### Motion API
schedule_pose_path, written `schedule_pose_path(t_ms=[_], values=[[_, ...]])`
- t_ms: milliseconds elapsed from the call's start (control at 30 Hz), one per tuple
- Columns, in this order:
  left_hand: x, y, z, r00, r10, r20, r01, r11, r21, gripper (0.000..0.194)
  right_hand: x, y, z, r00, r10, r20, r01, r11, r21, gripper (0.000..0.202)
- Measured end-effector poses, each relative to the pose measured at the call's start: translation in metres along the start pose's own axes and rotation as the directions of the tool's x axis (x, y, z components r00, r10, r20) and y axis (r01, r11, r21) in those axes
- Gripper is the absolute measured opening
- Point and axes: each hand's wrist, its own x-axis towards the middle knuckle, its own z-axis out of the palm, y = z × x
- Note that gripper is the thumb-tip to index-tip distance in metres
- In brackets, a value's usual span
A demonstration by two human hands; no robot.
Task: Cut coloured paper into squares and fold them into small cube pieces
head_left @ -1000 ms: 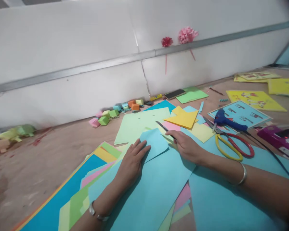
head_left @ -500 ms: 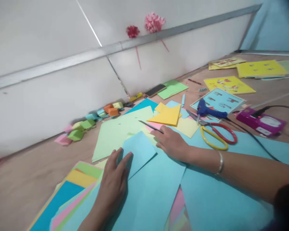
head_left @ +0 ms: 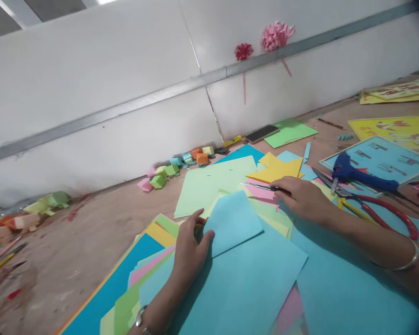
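A folded light blue paper piece [head_left: 233,221] lies on larger light blue sheets [head_left: 244,284]. My left hand [head_left: 192,242] grips its left edge, with the thumb on top and the fingers curled at the side, partly hidden. Just right of the folded piece, my right hand [head_left: 305,197] is closed around a slim pointed metal tool with a dark handle [head_left: 260,186]. Its thin tip points left, above the paper; whether it is a knife or small scissors I cannot tell. A folded yellow paper [head_left: 281,171] lies beyond the right hand.
Scissors with red and yellow handles [head_left: 387,209] and a blue glue gun [head_left: 363,174] lie at the right. Small paper boxes [head_left: 158,180] line the wall, near a phone [head_left: 261,134]. Layered coloured sheets [head_left: 125,279] lie at left; pencils [head_left: 3,260] sit farther left.
The view has swung left, so things appear farther right. My right hand has moved away from the folded blue paper with its tool. My left thumb and fingers have closed on the paper's edge.
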Motion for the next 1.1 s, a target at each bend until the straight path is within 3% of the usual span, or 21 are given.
schedule_pose_path(t_ms=[200, 367, 467, 633, 733, 800, 833, 900, 967, 1000, 1100], values=[[0.002, 0.004, -0.005, 0.999, -0.047, -0.019, 0.044, 0.988, -0.147, 0.021, 0.0, 0.003, 0.002, 0.997, 0.018, 0.08, -0.01, 0.996, -0.093, 0.023], [0.0, 0.0, -0.004, 0.985, -0.171, -0.024, 0.153, 0.928, -0.339, 0.021, 0.0, 0.001, -0.003, 0.989, -0.054, 0.135, 0.063, 0.996, -0.063, 0.02], [0.001, -0.003, -0.002, 0.985, -0.174, -0.003, 0.161, 0.917, -0.366, 0.021, 0.001, 0.001, -0.011, 0.97, -0.124, 0.209, 0.129, 0.992, -0.012, 0.017], [0.0, -0.004, 0.001, 0.994, -0.107, -0.024, 0.104, 0.99, -0.096, 0.02, 0.005, 0.009, -0.023, 0.925, -0.171, 0.34, 0.182, 0.983, 0.001, 0.018], [-0.003, -0.001, 0.002, 0.989, 0.116, -0.097, -0.099, 0.981, 0.165, 0.036, 0.004, 0.013, -0.02, 0.906, -0.18, 0.384, 0.2, 0.98, -0.012, 0.02], [-0.003, 0.002, 0.003, 0.935, 0.348, -0.06, -0.318, 0.904, 0.286, 0.044, 0.003, 0.013, -0.016, 0.885, -0.2, 0.42, 0.223, 0.975, -0.006, 0.021], [-0.003, 0.003, 0.004, 0.891, 0.454, 0.015, -0.438, 0.85, 0.293, 0.047, 0.003, 0.013, -0.014, 0.876, -0.21, 0.433, 0.234, 0.972, -0.003, 0.02], [-0.002, 0.005, 0.005, 0.769, 0.601, 0.218, -0.637, 0.751, 0.177, 0.056, 0.002, 0.011, -0.011, 0.866, -0.228, 0.444, 0.256, 0.967, -0.002, 0.019], [0.0, 0.006, 0.005, 0.655, 0.664, 0.361, -0.713, 0.701, 0.002, 0.059, 0.001, 0.009, -0.01, 0.864, -0.242, 0.441, 0.274, 0.962, -0.009, 0.017], [0.0, 0.006, 0.005, 0.637, 0.661, 0.397, -0.705, 0.708, -0.048, 0.058, 0.001, 0.008, -0.011, 0.862, -0.249, 0.441, 0.283, 0.959, -0.01, 0.016], [-0.001, 0.01, 0.005, 0.662, 0.58, 0.476, -0.648, 0.761, -0.027, 0.046, 0.0, 0.006, -0.017, 0.829, -0.306, 0.468, 0.331, 0.943, 0.031, 0.022]])
